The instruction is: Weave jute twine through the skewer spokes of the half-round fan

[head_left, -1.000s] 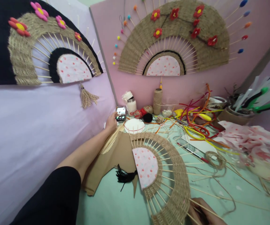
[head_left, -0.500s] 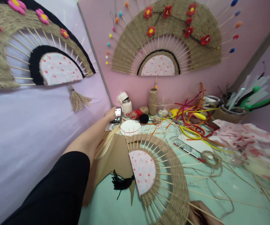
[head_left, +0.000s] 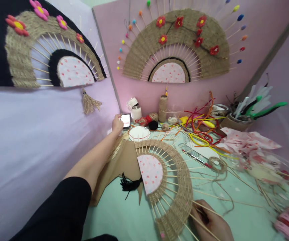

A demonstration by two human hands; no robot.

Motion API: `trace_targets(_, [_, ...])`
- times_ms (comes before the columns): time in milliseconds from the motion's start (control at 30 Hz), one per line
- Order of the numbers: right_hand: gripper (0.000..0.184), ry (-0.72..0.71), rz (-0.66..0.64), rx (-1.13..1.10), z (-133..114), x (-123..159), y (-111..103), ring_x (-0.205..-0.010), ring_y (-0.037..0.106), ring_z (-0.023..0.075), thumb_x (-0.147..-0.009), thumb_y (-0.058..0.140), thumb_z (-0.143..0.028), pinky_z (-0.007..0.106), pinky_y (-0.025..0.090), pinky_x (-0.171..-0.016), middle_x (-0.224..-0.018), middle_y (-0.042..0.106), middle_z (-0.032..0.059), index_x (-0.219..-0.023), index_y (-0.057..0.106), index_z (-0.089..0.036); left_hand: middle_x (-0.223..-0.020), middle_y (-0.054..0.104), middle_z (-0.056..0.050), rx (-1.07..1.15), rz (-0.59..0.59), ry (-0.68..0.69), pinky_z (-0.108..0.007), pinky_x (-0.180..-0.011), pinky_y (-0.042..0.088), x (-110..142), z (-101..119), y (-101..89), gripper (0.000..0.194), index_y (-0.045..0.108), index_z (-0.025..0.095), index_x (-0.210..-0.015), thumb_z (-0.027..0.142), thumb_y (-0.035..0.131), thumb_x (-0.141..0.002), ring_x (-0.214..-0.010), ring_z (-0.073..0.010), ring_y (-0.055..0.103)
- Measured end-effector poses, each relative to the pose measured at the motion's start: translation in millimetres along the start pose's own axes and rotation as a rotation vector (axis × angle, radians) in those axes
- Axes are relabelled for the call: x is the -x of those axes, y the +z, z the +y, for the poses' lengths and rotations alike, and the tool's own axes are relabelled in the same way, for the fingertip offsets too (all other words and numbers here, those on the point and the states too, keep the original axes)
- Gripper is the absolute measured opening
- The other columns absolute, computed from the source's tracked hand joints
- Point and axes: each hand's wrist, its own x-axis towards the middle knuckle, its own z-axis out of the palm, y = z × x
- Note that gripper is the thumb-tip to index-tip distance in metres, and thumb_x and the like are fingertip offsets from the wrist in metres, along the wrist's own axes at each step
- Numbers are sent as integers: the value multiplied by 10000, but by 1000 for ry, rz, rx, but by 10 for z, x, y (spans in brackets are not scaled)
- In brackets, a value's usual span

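My left hand [head_left: 117,124] reaches to the back of the table. One finger is stretched out at the lit screen of a phone [head_left: 125,120]; the other fingers are hard to make out. A half-round woven fan [head_left: 184,177] of twine on thin sticks lies at the front, with a dotted cloth centre [head_left: 151,174] and a black tassel [head_left: 129,183]. At its right edge, my right hand [head_left: 212,222] has its fingers curled round the fan's protruding sticks. Brown cardboard [head_left: 125,160] lies partly under the fan.
Behind stand a twine spool [head_left: 163,108], a white jar [head_left: 135,113] and yarn balls [head_left: 153,125]. Scissors [head_left: 199,140], a pen [head_left: 197,158] and crumpled dotted cloth [head_left: 250,139] lie on the right. Two decorated fans [head_left: 136,53] hang on the walls.
My left hand has shifted slightly, and the phone's screen is now mostly white. The view has moved, showing more of my right hand and a pink object at the lower right.
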Motion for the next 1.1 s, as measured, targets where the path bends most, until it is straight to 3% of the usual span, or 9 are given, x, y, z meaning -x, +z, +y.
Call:
trace_targets(100, [357, -30, -30, 53, 7, -28, -28, -492, 485, 125, -776, 447, -512, 187, 387, -500, -527, 553, -8, -618, 546, -208, -1123, 590, -119, 21, 9, -17, -318, -870, 417, 329, 118, 28, 476, 490, 137, -1145, 21, 423, -688, -1033, -201, 549])
trace_targets(267, [354, -97, -51, 185, 34, -72, -53, -487, 456, 123, -780, 428, -485, 198, 356, -482, -512, 517, -11, -584, 502, -199, -1067, 592, -120, 27, -75, 39, -310, -899, 391, 1015, 439, 22, 388, 576, 130, -1024, 48, 481, -657, -1022, -209, 539])
trace_targets(433, [316, -165, -3, 254, 34, -81, -43, -490, 434, 119, -764, 435, -413, 212, 314, -488, -499, 482, -12, -537, 468, -195, -1111, 533, -122, -16, -200, 104, -332, -925, 374, 1795, 708, -192, 329, 577, 162, -1041, 162, 496, -722, -1067, -228, 504])
trace_targets(567, [302, -165, 11, 246, 14, -81, -39, -526, 477, 129, -771, 430, -402, 219, 317, -512, -535, 533, 1, -582, 529, -188, -1185, 451, -122, -33, -243, 135, -337, -928, 377, 2253, 721, -331, 420, 519, 181, -1134, 145, 470, -718, -1071, -227, 503])
trace_targets(700, [335, -145, 5, 203, 3, -85, -35, -552, 522, 145, -788, 420, -433, 230, 331, -526, -632, 624, 30, -775, 635, -177, -1179, 448, -145, -43, -306, 122, -379, -964, 347, 2404, 666, -324, 429, 502, 170, -1154, 168, 470, -727, -1099, -273, 490])
trace_targets(900, [393, -180, -16, 167, 19, -93, -35, -599, 555, 166, -817, 386, -446, 247, 360, -566, -705, 658, 51, -907, 657, -176, -1185, 440, -154, 153, -272, 14, -393, -982, 327, 2347, 665, -350, 417, 517, 185, -1105, 189, 561, -690, -1095, -295, 502])
trace_targets(967, [375, -183, -17, 171, 19, -95, -35, -601, 554, 168, -811, 393, -424, 249, 366, -573, -684, 650, 42, -919, 657, -180, -1190, 449, -137, 313, -286, -101, -378, -969, 349, 2313, 675, -360, 422, 520, 198, -1066, 162, 604, -653, -1095, -279, 509])
trace_targets(1100, [272, -223, -24, 124, 27, -95, -33, -644, 561, 169, -756, 425, -306, 245, 383, -597, -692, 647, 35, -849, 637, -163, -1038, 553, -105, 806, -377, -484, -316, -816, 468, 2262, 711, -342, 432, 436, 205, -1082, 120, 589, -687, -919, -191, 606])
